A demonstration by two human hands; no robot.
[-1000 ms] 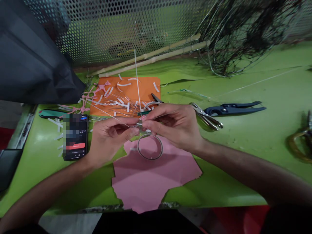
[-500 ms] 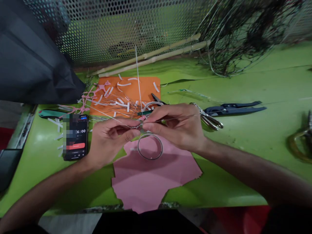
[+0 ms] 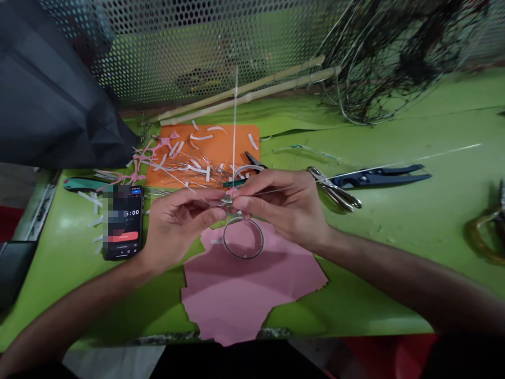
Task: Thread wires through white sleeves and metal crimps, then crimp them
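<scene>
My left hand [image 3: 177,221] is closed in a pinch on a twisted piece of thin wire [image 3: 218,204] above the green table. Right beside it, my right hand [image 3: 290,205] pinches the same wire piece, its thumb and forefinger almost touching the left fingertips. A small pink bit [image 3: 232,191] shows between the hands. One straight whitish wire [image 3: 235,121] rises from the join, and another pale strand reaches out to the right. Below the hands, a tape roll [image 3: 243,257] lies on a jagged pink sheet [image 3: 244,295]. The fingers partly hide the wire join.
An orange sheet [image 3: 241,138] carries white strips and loose wires. A phone [image 3: 136,223] lies left. Silver-handled pliers [image 3: 336,193] and a dark blue cutter [image 3: 379,178] are at right. Bamboo sticks [image 3: 256,96], black netting [image 3: 379,68] and dark fabric [image 3: 59,95] lie along the back.
The upright wire has swung slightly right and stands nearly vertical. A pale strand now shows stretching right over the cutter. My right fingers have shifted a little; my left hand barely moved.
</scene>
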